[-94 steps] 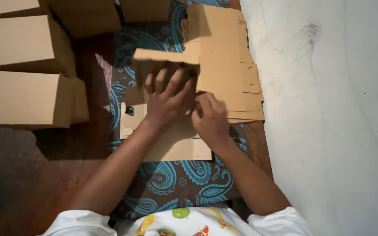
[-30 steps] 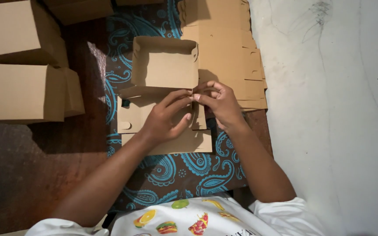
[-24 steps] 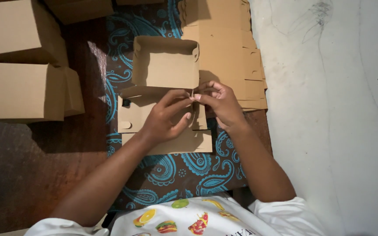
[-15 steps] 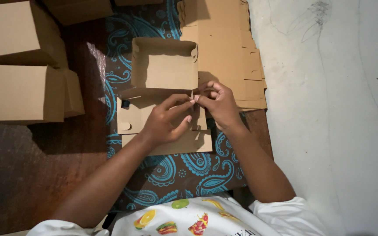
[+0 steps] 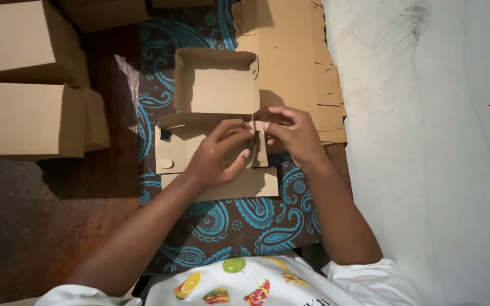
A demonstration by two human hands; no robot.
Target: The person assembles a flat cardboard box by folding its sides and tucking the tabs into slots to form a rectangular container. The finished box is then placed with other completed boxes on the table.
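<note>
A brown cardboard box (image 5: pixel 216 85), half folded, lies on the paisley cloth with its tray part standing open at the far side. Its near flaps (image 5: pixel 177 150) lie flat toward me. My left hand (image 5: pixel 222 152) pinches a small side flap at the box's near right corner. My right hand (image 5: pixel 290 133) pinches the same corner from the right, fingertips nearly touching the left ones.
A stack of flat cardboard blanks (image 5: pixel 301 62) lies right of the box. Several finished closed boxes (image 5: pixel 24 119) stand at the left on the dark wooden floor (image 5: pixel 41 226). A pale wall (image 5: pixel 438 153) runs along the right. The blue paisley cloth (image 5: pixel 245 221) lies under the work.
Three seconds ago both hands pressed the flat blank and its far flap was tipped up; now the tray stands formed. Over the last second the hands barely shifted, working the corner flap.
</note>
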